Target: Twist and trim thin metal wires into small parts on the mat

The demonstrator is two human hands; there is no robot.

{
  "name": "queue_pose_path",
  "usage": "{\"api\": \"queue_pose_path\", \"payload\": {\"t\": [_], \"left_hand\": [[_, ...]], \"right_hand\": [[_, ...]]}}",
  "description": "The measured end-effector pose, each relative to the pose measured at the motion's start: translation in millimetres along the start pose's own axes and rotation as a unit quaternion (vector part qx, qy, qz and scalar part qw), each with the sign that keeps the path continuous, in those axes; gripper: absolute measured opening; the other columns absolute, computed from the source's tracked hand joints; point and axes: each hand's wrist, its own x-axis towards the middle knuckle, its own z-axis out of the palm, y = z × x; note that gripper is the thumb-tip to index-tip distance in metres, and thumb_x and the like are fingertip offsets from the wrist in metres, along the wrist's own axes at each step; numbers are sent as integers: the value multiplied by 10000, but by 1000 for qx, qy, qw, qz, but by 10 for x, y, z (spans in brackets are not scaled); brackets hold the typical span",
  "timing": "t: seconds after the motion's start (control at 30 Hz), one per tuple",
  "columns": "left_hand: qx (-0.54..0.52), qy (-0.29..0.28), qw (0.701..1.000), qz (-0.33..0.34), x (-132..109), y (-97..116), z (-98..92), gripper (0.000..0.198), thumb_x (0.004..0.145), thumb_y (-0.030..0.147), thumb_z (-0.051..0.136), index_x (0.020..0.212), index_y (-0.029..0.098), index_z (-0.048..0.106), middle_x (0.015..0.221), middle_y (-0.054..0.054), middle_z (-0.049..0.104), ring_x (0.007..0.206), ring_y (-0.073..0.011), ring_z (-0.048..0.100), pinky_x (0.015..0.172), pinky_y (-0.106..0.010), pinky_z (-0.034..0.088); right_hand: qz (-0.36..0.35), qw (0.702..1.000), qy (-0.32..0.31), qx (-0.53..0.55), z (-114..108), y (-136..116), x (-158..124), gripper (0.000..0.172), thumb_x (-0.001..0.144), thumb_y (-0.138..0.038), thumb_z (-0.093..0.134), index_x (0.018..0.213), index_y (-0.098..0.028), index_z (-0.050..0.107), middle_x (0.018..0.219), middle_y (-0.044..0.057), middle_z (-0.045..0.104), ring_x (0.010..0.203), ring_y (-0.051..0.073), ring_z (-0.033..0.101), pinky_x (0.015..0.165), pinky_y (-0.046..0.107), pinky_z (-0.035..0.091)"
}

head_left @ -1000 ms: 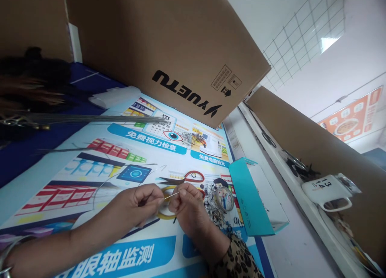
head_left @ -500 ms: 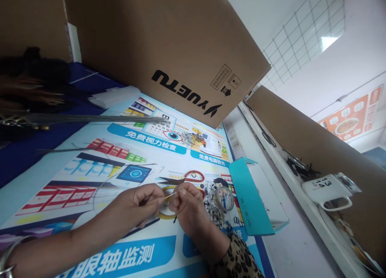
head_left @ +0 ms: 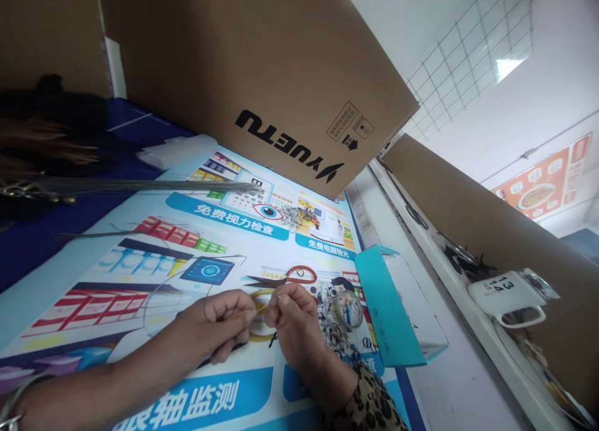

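Note:
My left hand (head_left: pixel 223 322) and my right hand (head_left: pixel 291 322) meet low in the middle of the view, both pinched on a thin wire (head_left: pixel 262 307) that spans the small gap between the fingertips. From the left hand the wire curves away to the left over the printed poster (head_left: pixel 154 281). Under the hands lies a yellow tape ring (head_left: pixel 259 336). Red-handled scissors (head_left: pixel 285 277) lie just beyond the hands. A roll of clear tape (head_left: pixel 348 308) stands to the right of my right hand, among small dark metal bits.
A large brown cardboard box (head_left: pixel 262 69) stands upright behind the poster. A teal paper bag (head_left: pixel 390 306) lies at the right. A bundle of long straight wires (head_left: pixel 140 184) reaches in from the left. A white mug (head_left: pixel 508 297) sits on the right ledge.
The two hands have drawn slightly closer together, shortening the stretch of wire between the fingertips. Nothing else has moved.

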Motion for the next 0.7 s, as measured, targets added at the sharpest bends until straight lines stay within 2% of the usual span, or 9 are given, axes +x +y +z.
{"api": "queue_pose_path", "payload": {"t": [0.1, 0.2, 0.3, 0.47, 0.7], "left_hand": [[-13, -8, 999, -37, -81, 158, 49, 397, 715, 568, 676, 754, 191, 559, 614, 38, 625, 414, -56, 403, 492, -230, 234], [-3, -1, 999, -49, -161, 329, 98, 443, 682, 617, 674, 721, 192, 559, 642, 25, 630, 468, -74, 429, 537, -245, 287], [0, 3, 999, -53, -189, 403, 127, 450, 660, 632, 664, 705, 198, 556, 633, 31, 613, 469, -78, 408, 548, -257, 284], [14, -11, 998, -57, -166, 367, 107, 441, 661, 633, 654, 701, 207, 548, 622, 31, 598, 473, -89, 399, 543, -263, 268], [20, -8, 999, -26, -100, 240, 75, 387, 707, 577, 643, 744, 201, 558, 651, 8, 640, 439, -79, 407, 512, -251, 282]], "right_hand": [[-12, 1000, -4, -10, -1, -3, -2, 210, 860, -336, 776, 784, -185, 652, 642, -32, 571, 533, 96, 444, 559, 254, 276], [-9, 1000, -5, -8, 4, -8, -7, 216, 861, -345, 775, 789, -187, 647, 653, -31, 574, 539, 100, 442, 565, 258, 280], [-5, 1000, -5, -3, 9, -10, -12, 226, 859, -354, 777, 788, -187, 642, 648, -31, 568, 544, 103, 441, 564, 259, 276], [1, 1000, 2, -10, 28, -20, -19, 244, 838, -372, 793, 782, -188, 642, 641, -33, 566, 541, 103, 436, 557, 254, 280], [10, 1000, 16, -16, 57, -53, -21, 263, 822, -380, 799, 750, -193, 629, 625, -32, 557, 538, 105, 424, 562, 261, 273]]}}
